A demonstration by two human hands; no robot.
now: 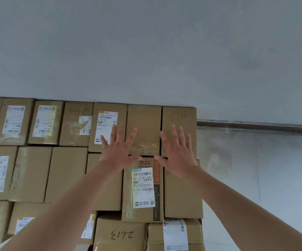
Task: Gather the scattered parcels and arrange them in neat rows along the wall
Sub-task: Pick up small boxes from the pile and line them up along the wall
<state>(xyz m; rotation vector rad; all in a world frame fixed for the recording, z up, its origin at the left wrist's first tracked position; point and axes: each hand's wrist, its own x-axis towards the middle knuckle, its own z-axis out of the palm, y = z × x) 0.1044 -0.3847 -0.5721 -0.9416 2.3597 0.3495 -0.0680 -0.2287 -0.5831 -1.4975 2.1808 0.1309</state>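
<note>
Brown cardboard parcels lie in tight rows against the grey wall (146, 51). My left hand (118, 150) hovers flat, fingers spread, over the seam between a labelled back-row parcel (103, 113) and a plain back-row parcel (143, 127). My right hand (177, 153) is spread too, over the end back-row parcel marked in pen (184, 116) and the plain second-row parcel (182, 196). Between the wrists sits a parcel with a white shipping label and orange print (143, 187). Neither hand grips anything. Whether the palms touch the cardboard I cannot tell.
More labelled parcels fill the rows to the left (12, 122) and the front row, one marked 2413 (121, 234). Bare grey floor (264, 169) lies right of the stack. A dark skirting strip (255, 125) runs along the wall base there.
</note>
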